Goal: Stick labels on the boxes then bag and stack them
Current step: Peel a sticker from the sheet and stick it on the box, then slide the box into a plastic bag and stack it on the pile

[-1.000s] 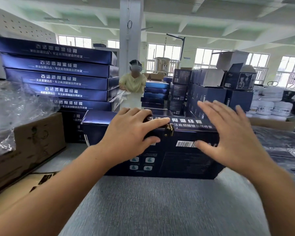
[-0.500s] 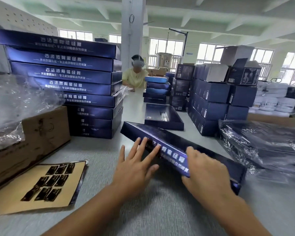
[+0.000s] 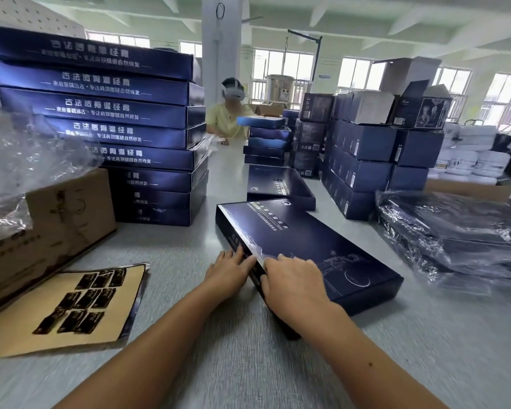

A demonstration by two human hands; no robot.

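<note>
Lying flat and askew on the grey, finely ribbed surface (image 3: 248, 364) at centre is one flat box (image 3: 322, 249): rectangular, shallow, dark navy card with a slight sheen and pale print on its lid. The left hand (image 3: 227, 273) is set against its near-left side wall, fingers (image 3: 237, 255) straight and together. The right hand (image 3: 295, 278) rests on the lid with its fingers bent over that same edge, clamped on the box. Near left lies one tan label sheet (image 3: 27, 343), matt, carrying some nine dark rectangular labels in three rows, blurred. Far left stands one stack (image 3: 124, 134) of eight like boxes. One more box (image 3: 281, 184) lies just beyond the first. One brown cardboard carton (image 3: 62, 219) at left bears crinkled clear film (image 3: 27, 160). At right is a pile (image 3: 455, 231) of boxes in glossy wrinkled plastic; their count cannot be told.
</note>
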